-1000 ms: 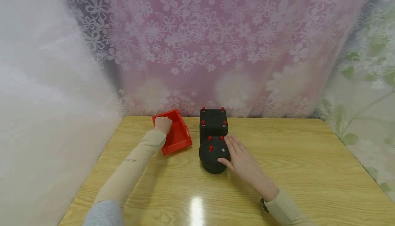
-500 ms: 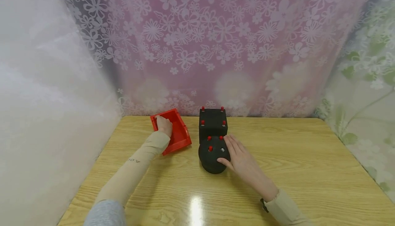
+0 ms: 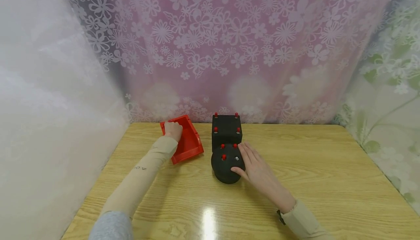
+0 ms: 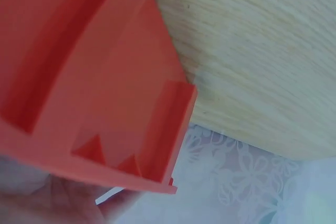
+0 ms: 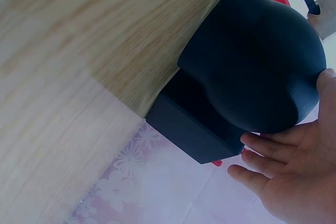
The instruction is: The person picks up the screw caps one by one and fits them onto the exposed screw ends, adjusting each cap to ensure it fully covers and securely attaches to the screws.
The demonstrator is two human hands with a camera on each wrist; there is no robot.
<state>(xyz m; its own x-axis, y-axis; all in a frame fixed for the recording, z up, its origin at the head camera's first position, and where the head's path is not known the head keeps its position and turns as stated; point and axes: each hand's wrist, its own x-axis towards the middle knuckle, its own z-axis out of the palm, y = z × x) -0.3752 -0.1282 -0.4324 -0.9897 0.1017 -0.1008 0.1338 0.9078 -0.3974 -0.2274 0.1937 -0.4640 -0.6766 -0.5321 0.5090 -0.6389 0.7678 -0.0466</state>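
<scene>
In the head view, a black object (image 3: 226,138) stands on the table, with a square block behind and a round part (image 3: 224,169) in front. Red-topped pegs stand at the block's corners. On the round part are 3 red pegs and a bare silvery stud (image 3: 237,158). My right hand (image 3: 260,174) rests along the round part's right side, fingers extended, thumb on its top. My left hand (image 3: 174,130) is over the back left of a red open bin (image 3: 190,141), fingers bent down into it. In the left wrist view, the bin wall (image 4: 121,77) hides most of the fingers; I cannot tell what they hold.
The wooden table (image 3: 311,170) ends at a pink floral curtain (image 3: 229,50) just behind the bin and the black block. Pale sheeting (image 3: 59,105) hangs on the left, and a leaf-patterned curtain (image 3: 390,87) on the right.
My left hand has turned and shifted slightly inside the bin, first rightward, then back toward the left. My right hand and the black object have stayed in place.
</scene>
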